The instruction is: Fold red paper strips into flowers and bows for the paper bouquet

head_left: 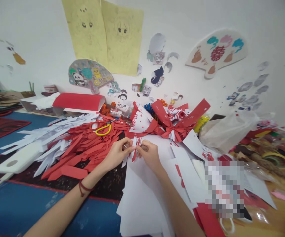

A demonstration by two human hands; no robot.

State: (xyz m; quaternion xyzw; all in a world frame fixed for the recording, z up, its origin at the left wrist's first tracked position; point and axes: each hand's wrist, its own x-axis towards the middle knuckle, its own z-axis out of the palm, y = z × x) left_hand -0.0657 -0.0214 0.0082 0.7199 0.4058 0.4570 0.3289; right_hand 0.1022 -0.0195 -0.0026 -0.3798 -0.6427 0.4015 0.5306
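Observation:
My left hand (117,152) and my right hand (149,153) meet at the middle of the table, both pinched on a small folded red-and-white paper cutting (135,144) held between their fingertips. A red cord circles my left wrist. Beneath my hands lie large white paper sheets (144,197). Left of them spreads a heap of red paper strips (83,148) and white paper strips (46,138). Yellow-handled scissors (103,129) rest on the red strips beyond my left hand.
Folded red-and-white paper decorations (172,120) pile up behind my hands. A white tablet-like slab (19,159) lies at left, a white plastic bag (228,130) at right, tape rolls (278,158) far right. Drawings and paper fans hang on the wall (182,65).

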